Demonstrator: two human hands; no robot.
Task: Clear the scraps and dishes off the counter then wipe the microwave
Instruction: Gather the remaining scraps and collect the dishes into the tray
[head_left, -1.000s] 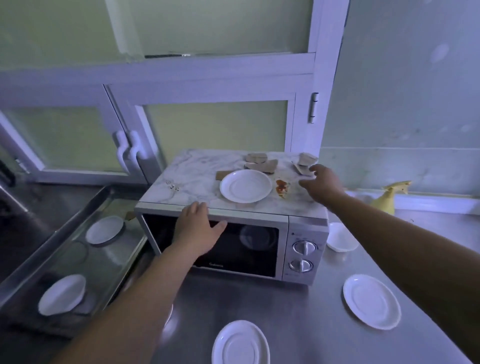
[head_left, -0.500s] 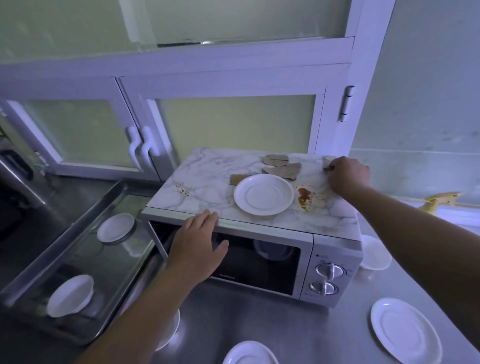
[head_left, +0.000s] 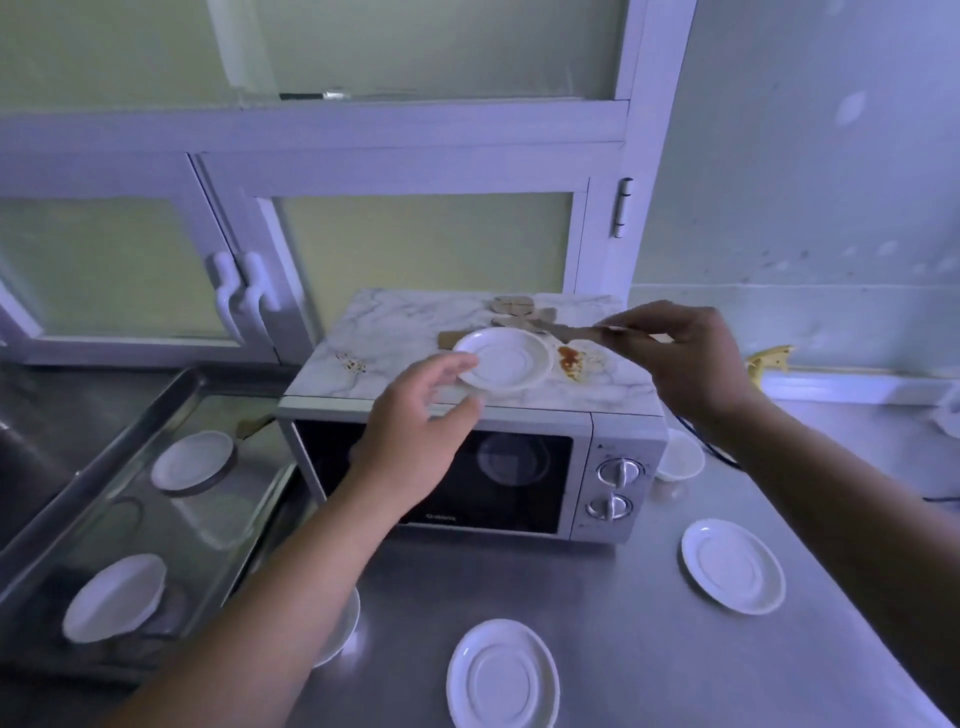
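Pinching a thin brown scrap (head_left: 576, 332) between thumb and fingertips, the right hand (head_left: 685, 358) holds it in the air above the top of the microwave (head_left: 467, 467). The strip's free end reaches toward the far rim of the saucer (head_left: 506, 358). The left hand (head_left: 415, 426) is spread, fingers loose, at the saucer's near rim; blur hides whether it touches. More scraps (head_left: 514, 306) lie at the back of the top. A red stain (head_left: 569, 358) sits just right of the saucer, below the held strip.

Hazards, as judged from this layout:

1. The pinch is light and taken at one end, so the strip may slip and land in the stain, picking up sauce and spreading it.
2. The saucer rests toward the front of a smooth marbled surface. A glancing contact by the left hand may push it rather than lift it, and a forward slide would send it over the edge onto the steel counter (head_left: 623, 597).
3. The rear scraps lie beyond the saucer and the stain, so a low reach may drag them through the sauce and enlarge the area to be wiped.
4. A dish (head_left: 343, 623) on the counter is partly hidden under the left forearm, and a dropped elbow may knock it.
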